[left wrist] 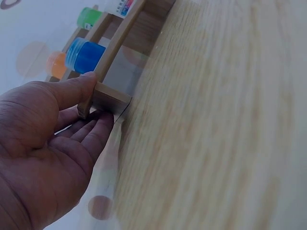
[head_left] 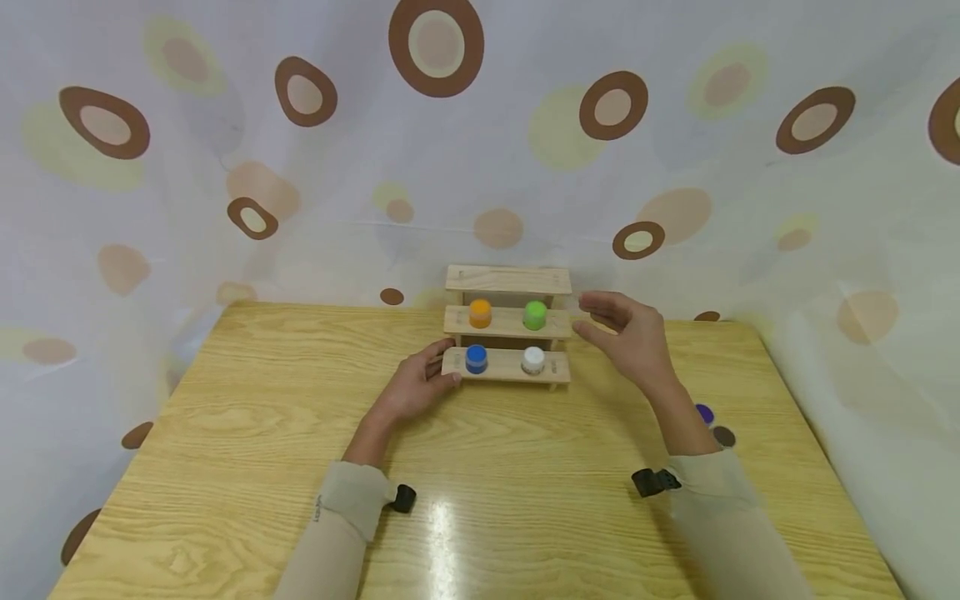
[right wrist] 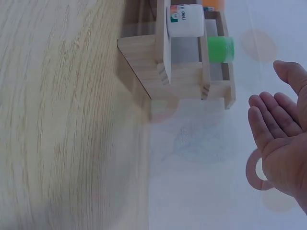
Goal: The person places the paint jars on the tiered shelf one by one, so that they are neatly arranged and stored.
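A three-step wooden rack (head_left: 504, 367) stands at the back of the table. On its lowest step are a blue paint jar (head_left: 476, 359) and a white jar (head_left: 533, 360); the middle step bears an orange jar (head_left: 480, 314) and a green jar (head_left: 535, 315). My left hand (head_left: 411, 385) holds the left end of the lowest step, thumb at its front edge and fingers behind and below, as the left wrist view shows. Off the rack's right end, my right hand (head_left: 633, 337) is raised, its fingers loosely extended and nothing in them; a gap separates it from the rack in the right wrist view.
Right of the rack, a purple-topped jar (head_left: 704, 414) and a dark-topped jar (head_left: 723, 437) sit on the wooden table (head_left: 247, 433), partly behind my right forearm. A pale sheet with brown ovals (head_left: 337, 167) hangs behind the table and along its sides.
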`<state>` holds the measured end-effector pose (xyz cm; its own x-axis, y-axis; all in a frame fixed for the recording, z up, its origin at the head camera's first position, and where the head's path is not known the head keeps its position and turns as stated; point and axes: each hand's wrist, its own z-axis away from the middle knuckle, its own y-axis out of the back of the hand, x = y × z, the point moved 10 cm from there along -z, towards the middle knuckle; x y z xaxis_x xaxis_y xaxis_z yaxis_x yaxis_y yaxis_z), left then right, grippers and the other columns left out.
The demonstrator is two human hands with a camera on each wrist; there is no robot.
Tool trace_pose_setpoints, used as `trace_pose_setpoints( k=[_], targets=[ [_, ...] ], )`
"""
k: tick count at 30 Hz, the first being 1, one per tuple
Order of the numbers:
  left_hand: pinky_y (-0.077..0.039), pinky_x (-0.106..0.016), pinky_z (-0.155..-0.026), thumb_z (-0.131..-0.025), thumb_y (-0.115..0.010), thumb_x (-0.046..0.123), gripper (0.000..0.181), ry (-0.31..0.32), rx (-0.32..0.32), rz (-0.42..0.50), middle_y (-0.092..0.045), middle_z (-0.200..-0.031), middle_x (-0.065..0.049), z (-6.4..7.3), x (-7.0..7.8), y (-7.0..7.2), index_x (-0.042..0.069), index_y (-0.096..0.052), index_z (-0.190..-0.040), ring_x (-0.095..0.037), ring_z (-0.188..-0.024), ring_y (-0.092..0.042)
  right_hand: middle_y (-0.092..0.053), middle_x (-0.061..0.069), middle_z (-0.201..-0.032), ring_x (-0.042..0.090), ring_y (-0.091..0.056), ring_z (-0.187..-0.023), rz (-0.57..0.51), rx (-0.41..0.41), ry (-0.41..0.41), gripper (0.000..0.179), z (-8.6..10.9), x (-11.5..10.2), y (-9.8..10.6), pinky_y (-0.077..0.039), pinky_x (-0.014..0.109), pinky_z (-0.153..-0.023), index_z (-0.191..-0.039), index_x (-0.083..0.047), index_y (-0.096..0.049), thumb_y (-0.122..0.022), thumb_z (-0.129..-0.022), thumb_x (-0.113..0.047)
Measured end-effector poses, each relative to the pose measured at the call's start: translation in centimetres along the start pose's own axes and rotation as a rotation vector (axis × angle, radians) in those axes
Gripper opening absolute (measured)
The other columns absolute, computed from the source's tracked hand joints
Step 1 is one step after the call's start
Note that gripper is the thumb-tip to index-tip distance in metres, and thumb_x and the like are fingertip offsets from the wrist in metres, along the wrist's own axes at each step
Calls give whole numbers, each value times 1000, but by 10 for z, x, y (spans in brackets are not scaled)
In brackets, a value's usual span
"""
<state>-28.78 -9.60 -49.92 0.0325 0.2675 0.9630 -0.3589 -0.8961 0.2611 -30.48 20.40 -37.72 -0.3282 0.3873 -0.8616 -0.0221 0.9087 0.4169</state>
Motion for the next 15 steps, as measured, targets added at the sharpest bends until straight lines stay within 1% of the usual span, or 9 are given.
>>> trace_pose_setpoints(
  k=[2, 4, 6, 9, 11, 15],
  targets=[
    [-51, -42, -113, -106, -65, 8, 69, 1, -3, 4, -40, -165, -22, 0, 0, 0, 2, -31, -166, -33, -148, -47, -71, 19, -131, 12, -69, -120, -10, 16, -4, 40, 5, -2, 7, -55, 28, -106, -134, -1, -70, -80, -97, -11],
    [-51, -42, -112, -106, -65, 7, 69, 2, -5, 8, -40, -164, -22, 0, -1, 0, 2, -31, -166, -33, -148, -47, -70, 20, -132, 2, -68, -116, -12, 29, -7, 40, 10, -1, 13, -55, 23, -103, -135, -1, -69, -79, -97, -11],
    [-52, -41, -112, -106, -65, 7, 69, 1, -7, 12, -40, -164, -23, 0, -1, -1, 2, -30, -166, -34, -148, -47, -70, 21, -131, -3, -67, -114, -18, 45, -4, 40, 15, 0, 20, -55, 20, -102, -134, -1, -70, -79, -97, -10],
    [-52, -41, -111, -106, -65, 6, 70, -1, -12, 17, -40, -164, -23, 0, -1, -2, 1, -29, -166, -34, -148, -47, -70, 22, -130, -3, -67, -113, -4, 71, 8, 40, 24, 3, 31, -55, 18, -100, -134, 0, -70, -79, -97, -10],
    [-52, -40, -111, -106, -65, 6, 70, -1, -12, 17, -40, -164, -23, 0, -1, -2, 1, -29, -166, -34, -148, -47, -70, 22, -130, -1, -68, -113, 2, 85, 12, 39, 31, 7, 37, -55, 16, -99, -134, 1, -70, -79, -97, -9],
    [-52, -39, -111, -106, -65, 6, 70, 0, -6, 9, -41, -164, -23, 1, 0, -1, 2, -29, -166, -34, -148, -47, -70, 21, -130, 2, -69, -114, 9, 109, -5, 41, 44, 18, 51, -55, 15, -98, -134, 3, -69, -79, -97, -8]
  ],
)
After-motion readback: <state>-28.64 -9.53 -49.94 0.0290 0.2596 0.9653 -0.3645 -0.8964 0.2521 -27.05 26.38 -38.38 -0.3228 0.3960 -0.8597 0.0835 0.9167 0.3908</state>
